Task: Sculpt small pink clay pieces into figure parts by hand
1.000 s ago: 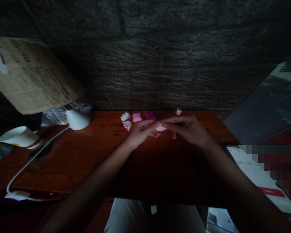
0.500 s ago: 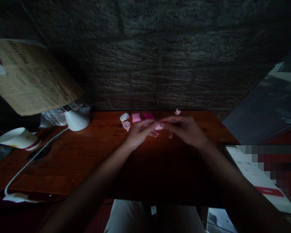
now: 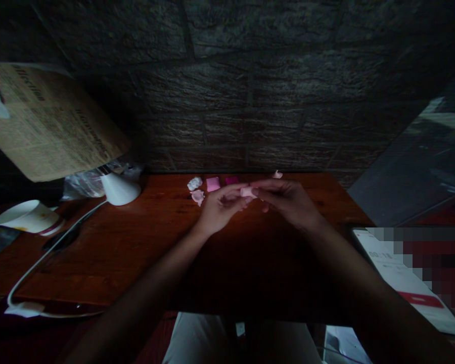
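Observation:
A small pale pink lump of what looks like modelling clay (image 3: 247, 192) is held between both hands, above the wooden table. My left hand (image 3: 220, 205) has its fingers closed on the lump's left side. From the right, the thumb and fingers of my right hand (image 3: 284, 197) pinch the same lump. Behind the left hand lie a pink square piece (image 3: 213, 184), a magenta piece (image 3: 232, 180) partly hidden by the fingers, a white crumpled lump (image 3: 194, 183) and a ragged pale pink piece (image 3: 197, 196). Another pale pink bit (image 3: 277, 174) rests beyond the right hand.
A lamp with a white base (image 3: 120, 189) and newsprint-patterned shade (image 3: 56, 121) stands on the table (image 3: 136, 253) at left, its white cord crossing the surface. Nearby is a tipped paper cup (image 3: 28, 216). A brick wall (image 3: 227, 101) rises behind; a lit tablet-like screen (image 3: 405, 278) lies right.
The pale pink lump has turned in my fingers and shows a thicker, block-like side. My left hand has rolled and its fingers have shifted around the lump; the right hand has barely moved.

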Motion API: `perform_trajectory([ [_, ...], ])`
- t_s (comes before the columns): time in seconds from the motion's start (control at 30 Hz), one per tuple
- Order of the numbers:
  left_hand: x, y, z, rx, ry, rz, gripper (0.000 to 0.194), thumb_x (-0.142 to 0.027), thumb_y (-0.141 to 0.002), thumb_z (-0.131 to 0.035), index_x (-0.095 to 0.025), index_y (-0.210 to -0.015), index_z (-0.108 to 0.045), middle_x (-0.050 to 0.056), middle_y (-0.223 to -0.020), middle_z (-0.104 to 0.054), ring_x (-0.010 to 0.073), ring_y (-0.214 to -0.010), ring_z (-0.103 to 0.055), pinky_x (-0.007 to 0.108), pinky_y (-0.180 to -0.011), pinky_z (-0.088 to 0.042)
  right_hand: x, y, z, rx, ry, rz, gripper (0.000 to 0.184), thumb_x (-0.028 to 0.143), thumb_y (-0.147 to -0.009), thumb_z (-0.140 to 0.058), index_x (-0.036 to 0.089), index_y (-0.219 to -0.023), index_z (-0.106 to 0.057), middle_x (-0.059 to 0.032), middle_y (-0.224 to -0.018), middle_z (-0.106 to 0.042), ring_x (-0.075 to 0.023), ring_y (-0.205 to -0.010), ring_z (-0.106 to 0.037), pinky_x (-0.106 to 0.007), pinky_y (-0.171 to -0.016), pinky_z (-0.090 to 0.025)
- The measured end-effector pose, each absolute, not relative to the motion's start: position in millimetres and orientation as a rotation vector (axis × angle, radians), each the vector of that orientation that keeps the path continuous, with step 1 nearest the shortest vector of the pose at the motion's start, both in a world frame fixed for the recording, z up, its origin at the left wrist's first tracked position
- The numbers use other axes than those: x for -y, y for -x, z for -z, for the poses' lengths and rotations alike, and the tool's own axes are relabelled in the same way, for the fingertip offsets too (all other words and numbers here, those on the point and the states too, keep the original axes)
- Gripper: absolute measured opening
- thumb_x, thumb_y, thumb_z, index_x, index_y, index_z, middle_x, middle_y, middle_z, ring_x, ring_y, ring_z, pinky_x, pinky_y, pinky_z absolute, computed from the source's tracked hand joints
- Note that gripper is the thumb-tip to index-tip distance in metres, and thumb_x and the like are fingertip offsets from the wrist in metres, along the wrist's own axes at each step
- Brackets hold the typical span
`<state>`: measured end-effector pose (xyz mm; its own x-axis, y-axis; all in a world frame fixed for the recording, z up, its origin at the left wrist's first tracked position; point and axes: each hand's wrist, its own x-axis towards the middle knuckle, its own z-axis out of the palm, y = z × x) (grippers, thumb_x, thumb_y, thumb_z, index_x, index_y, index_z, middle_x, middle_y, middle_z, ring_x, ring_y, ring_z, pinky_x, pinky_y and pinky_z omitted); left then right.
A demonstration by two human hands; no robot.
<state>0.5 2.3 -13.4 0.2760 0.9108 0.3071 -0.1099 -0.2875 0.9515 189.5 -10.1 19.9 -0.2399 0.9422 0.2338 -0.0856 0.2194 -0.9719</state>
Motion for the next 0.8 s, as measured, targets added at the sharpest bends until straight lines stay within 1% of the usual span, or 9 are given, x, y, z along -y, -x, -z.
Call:
perform_trajectory([
  [0.17,1.9,-2.3,9.5,-0.817,-1.594,-1.264,0.04,-0.026,-0.077,-0.083,-0.022,-0.116,-0.073,0.005,-0.095,-0.077,0.0166,-0.082,-0.07,0.03,-0.078,-0.058,5.2,-194.6,-16.5,1.255,0.922,-1.379,0.021,0.031,-0.069,-0.087,0.023,-0.089,-0.083,-0.0006,-0.077,-0.075,-0.0066,-0.053,-0.053,-0.02,-0.045,-0.039],
  [0.23,2.6,-2.0,7.8,-0.817,-1.617,-1.28,0.044,-0.026,-0.076,-0.085,-0.022,-0.118,-0.073,0.007,-0.104,-0.075,0.0193,-0.092,-0.07,0.032,-0.084,-0.059,3.0,-196.9,-15.0,1.177,0.913,-1.475,0.022,0.028,-0.069,-0.087,0.022,-0.089,-0.082,-0.0001,-0.076,-0.073,-0.005,-0.052,-0.046,-0.018,-0.043,-0.032],
  [0.3,2.2,-1.3,6.5,-0.771,-1.625,-1.326,0.042,-0.025,-0.074,-0.086,-0.022,-0.114,-0.075,0.008,-0.114,-0.072,0.0213,-0.104,-0.068,0.033,-0.09,-0.058,1.8,-197.9,-14.5,1.096,0.868,-1.587,0.02,0.025,-0.068,-0.086,0.022,-0.088,-0.082,0.0011,-0.076,-0.071,-0.0034,-0.05,-0.039,-0.017,-0.042,-0.027],
  [0.37,1.2,-0.8,5.5,-0.708,-1.587,-1.351,0.036,-0.025,-0.073,-0.086,-0.022,-0.108,-0.077,0.008,-0.12,-0.069,0.0215,-0.108,-0.067,0.031,-0.087,-0.058,1.6,-197.3,-14.5,1.021,0.82,-1.697,0.02,0.023,-0.068,-0.085,0.022,-0.088,-0.08,0.0025,-0.075,-0.068,-0.003,-0.048,-0.034,-0.017,-0.041,-0.027],
  [0.5,-0.2,0.5,4.3,-0.666,-1.439,-1.277,0.034,-0.028,-0.076,-0.082,-0.024,-0.11,-0.076,0.006,-0.109,-0.074,0.016,-0.085,-0.068,0.022,-0.059,-0.053,2.5,-192.4,-14.1,0.935,0.775,-1.843,0.018,0.025,-0.068,-0.086,0.021,-0.083,-0.076,0.004,-0.069,-0.061,-0.0037,-0.048,-0.035,-0.015,-0.04,-0.03],
  [0.6,0.4,1.6,3.4,-0.65,-1.409,-1.237,0.036,-0.026,-0.077,-0.082,-0.025,-0.113,-0.077,0.002,-0.091,-0.077,0.0108,-0.066,-0.063,0.022,-0.056,-0.051,3.3,-187.9,-12.8,0.822,0.756,-1.9,0.021,0.025,-0.065,-0.09,0.021,-0.077,-0.074,0.0049,-0.068,-0.06,-0.0031,-0.048,-0.035,-0.014,-0.039,-0.031],
  [0.63,0.9,1.9,2.7,-0.644,-1.411,-1.226,0.037,-0.025,-0.076,-0.082,-0.025,-0.113,-0.077,0.002,-0.091,-0.077,0.0097,-0.062,-0.061,0.022,-0.057,-0.052,3.6,-186.6,-12.4,0.789,0.749,-1.914,0.023,0.024,-0.064,-0.091,0.021,-0.078,-0.074,0.0051,-0.069,-0.061,-0.0026,-0.048,-0.035,-0.014,-0.04,-0.031],
  [0.7,2.2,2.2,0.8,-0.639,-1.41,-1.219,0.036,-0.025,-0.076,-0.082,-0.025,-0.112,-0.078,0.005,-0.109,-0.078,0.0086,-0.061,-0.061,0.023,-0.057,-0.053,4.1,-184.8,-11.4,0.776,0.737,-1.925,0.025,0.023,-0.064,-0.092,0.022,-0.082,-0.075,0.0052,-0.073,-0.063,-0.0021,-0.048,-0.035,-0.013,-0.04,-0.032],
  [0.8,3.5,2.3,-1.6,-0.629,-1.36,-1.208,0.031,-0.029,-0.079,-0.08,-0.026,-0.11,-0.079,0.007,-0.143,-0.065,0.0089,-0.067,-0.066,0.022,-0.057,-0.054,4.3,-183.9,-9.5,0.856,0.732,-1.897,0.022,0.025,-0.068,-0.089,0.022,-0.086,-0.076,0.0052,-0.074,-0.063,-0.0024,-0.048,-0.036,-0.013,-0.04,-0.032],
])
